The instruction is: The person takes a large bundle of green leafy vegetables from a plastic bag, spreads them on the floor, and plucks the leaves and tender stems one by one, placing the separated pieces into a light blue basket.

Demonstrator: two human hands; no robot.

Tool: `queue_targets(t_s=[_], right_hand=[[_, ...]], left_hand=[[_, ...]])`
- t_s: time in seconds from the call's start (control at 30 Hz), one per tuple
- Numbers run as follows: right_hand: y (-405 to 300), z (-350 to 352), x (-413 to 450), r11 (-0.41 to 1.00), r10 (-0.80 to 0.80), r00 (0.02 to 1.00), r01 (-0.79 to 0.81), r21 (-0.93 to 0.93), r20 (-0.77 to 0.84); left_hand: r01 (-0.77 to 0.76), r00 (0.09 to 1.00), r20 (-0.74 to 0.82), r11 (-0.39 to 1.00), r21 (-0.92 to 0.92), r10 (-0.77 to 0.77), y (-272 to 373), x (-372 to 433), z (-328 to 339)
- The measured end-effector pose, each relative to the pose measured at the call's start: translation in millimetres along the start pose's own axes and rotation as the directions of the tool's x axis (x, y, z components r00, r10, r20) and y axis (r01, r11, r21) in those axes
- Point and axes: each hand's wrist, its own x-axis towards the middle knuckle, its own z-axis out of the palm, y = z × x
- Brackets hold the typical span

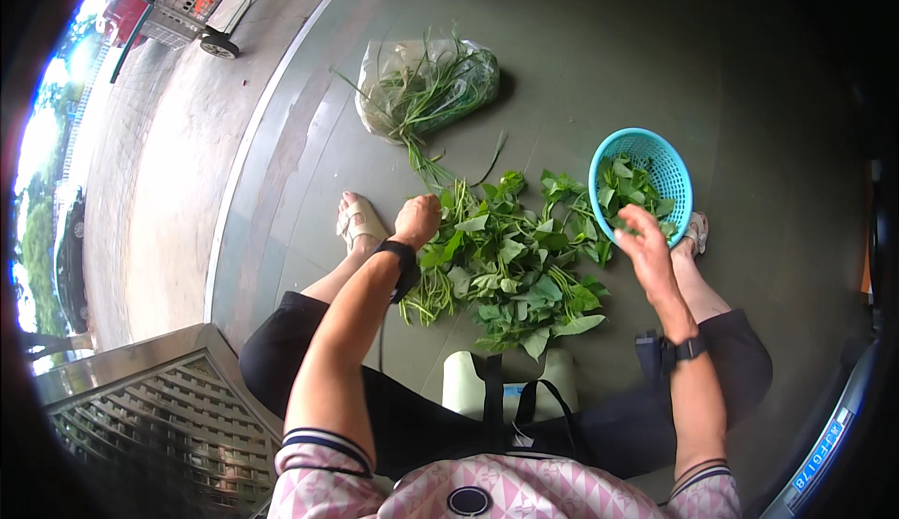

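Observation:
A loose pile of leafy green stems (513,252) lies on the floor between my feet, with the cut stalks mostly to the left. My left hand (419,220) is curled at the pile's left edge; its fingertips are hidden, so I cannot tell whether a stem is in it. Over the near rim of a turquoise plastic colander (678,168) hovers my right hand (645,245), fingers apart and holding nothing visible. Picked green leaves (625,185) sit inside the colander, which stands tilted by my right foot.
Beyond the pile rests a clear plastic bag (379,90) of long thin green stalks (435,97). A pale green stool (463,378) is beneath me. To the left are a woven metal panel (168,435) and a wheeled cart (182,9). A vehicle's edge (836,442) with a plate curves in at lower right.

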Motion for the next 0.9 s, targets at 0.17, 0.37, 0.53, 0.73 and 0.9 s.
queue_targets(t_s=[0.17, 0.37, 0.53, 0.73, 0.9], right_hand=[[-56, 7, -23, 0.987, 0.004, 0.963, -0.047, 0.153, 0.269], [-55, 9, -26, 0.984, 0.037, 0.944, -0.092, 0.152, 0.328], [-57, 15, -29, 0.975, -0.006, 0.938, -0.072, 0.211, 0.347], [-74, 15, -39, 0.991, -0.001, 0.906, -0.055, 0.121, 0.423], [-87, 19, -48, 0.905, -0.106, 0.952, -0.027, 0.425, 0.286]], left_hand=[[0.136, 0.985, 0.112, 0.99, -0.041, -0.131, 10, 32, 35], [0.227, 0.974, 0.055, 0.965, -0.13, -0.222, 27, 32, 56], [0.061, 0.967, 0.24, 0.835, -0.547, 0.087, 44, 18, -27], [0.033, 0.883, 0.437, 0.906, -0.422, 0.172, 65, -20, -105], [0.238, 0.872, 0.412, 0.507, -0.829, 0.265, 108, -81, -153]])
